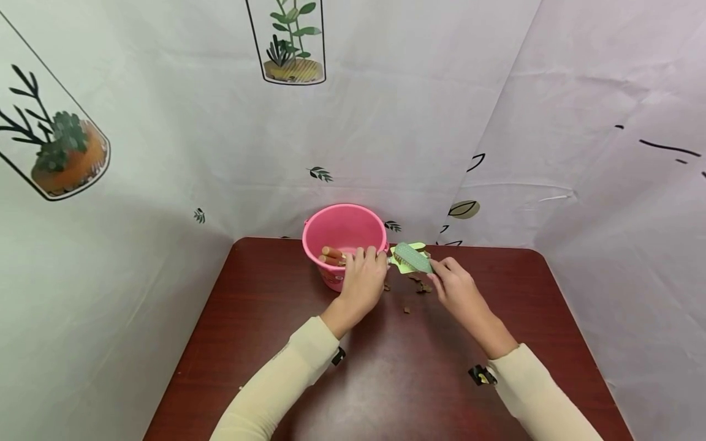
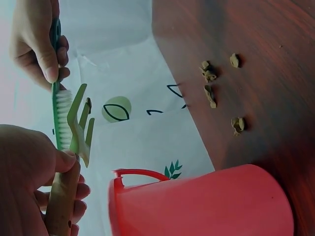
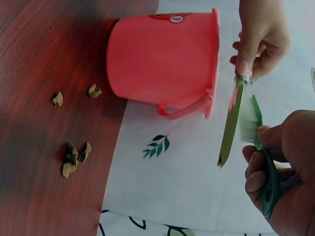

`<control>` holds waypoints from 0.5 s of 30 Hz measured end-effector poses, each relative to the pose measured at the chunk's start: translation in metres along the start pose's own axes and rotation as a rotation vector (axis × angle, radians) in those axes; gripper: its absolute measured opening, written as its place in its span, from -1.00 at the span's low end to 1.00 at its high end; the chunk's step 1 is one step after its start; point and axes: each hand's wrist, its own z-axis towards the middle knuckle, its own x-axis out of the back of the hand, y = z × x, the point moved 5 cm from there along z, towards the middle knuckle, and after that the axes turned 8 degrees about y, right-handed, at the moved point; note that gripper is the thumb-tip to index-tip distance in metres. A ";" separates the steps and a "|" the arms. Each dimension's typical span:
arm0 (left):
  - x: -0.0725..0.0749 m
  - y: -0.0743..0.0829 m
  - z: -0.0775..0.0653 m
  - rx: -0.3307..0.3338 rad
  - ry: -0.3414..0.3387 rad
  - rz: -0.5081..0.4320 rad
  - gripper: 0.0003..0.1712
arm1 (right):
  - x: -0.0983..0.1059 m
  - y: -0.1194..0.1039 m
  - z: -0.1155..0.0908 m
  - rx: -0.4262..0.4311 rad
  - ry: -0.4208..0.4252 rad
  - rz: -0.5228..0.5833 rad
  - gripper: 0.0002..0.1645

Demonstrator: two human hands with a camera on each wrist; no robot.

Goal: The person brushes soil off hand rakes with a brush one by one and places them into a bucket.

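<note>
Over the right rim of a pink bucket (image 1: 344, 226), my left hand (image 1: 364, 278) grips a hand fork (image 2: 76, 128) by its wooden handle (image 2: 63, 199). The fork's yellow-green prongs point to the right. Two wooden handle ends (image 1: 333, 252) show left of this hand, above the bucket's opening. My right hand (image 1: 455, 288) holds a green brush (image 1: 412, 257) by its dark green handle (image 3: 269, 184). Its white bristles (image 2: 63, 115) face the fork head, close against it. A small brown piece (image 2: 88, 104) shows at the prongs.
Several dry brown pieces (image 1: 421, 286) lie on the dark red table (image 1: 375, 392) right of the bucket, below the tools. A white patterned cloth (image 1: 397, 135) hangs right behind the table's back edge. The bucket's handle (image 2: 142, 173) hangs at its side.
</note>
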 end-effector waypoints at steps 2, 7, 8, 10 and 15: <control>0.000 0.000 0.001 0.002 0.000 0.002 -0.79 | -0.002 -0.002 0.001 -0.002 -0.011 -0.001 -0.63; 0.001 -0.002 0.002 0.009 -0.015 -0.002 -0.82 | -0.004 -0.004 0.004 -0.013 -0.021 -0.005 -0.64; 0.001 -0.002 0.002 0.011 -0.020 -0.004 -0.82 | -0.005 -0.004 0.005 -0.017 -0.020 -0.007 -0.63; 0.001 -0.002 0.003 0.013 -0.029 -0.007 -0.84 | -0.005 -0.002 0.006 -0.025 -0.019 -0.018 -0.63; 0.002 -0.002 0.003 0.010 -0.033 0.000 -0.83 | -0.005 0.002 0.007 -0.057 -0.029 -0.029 -0.62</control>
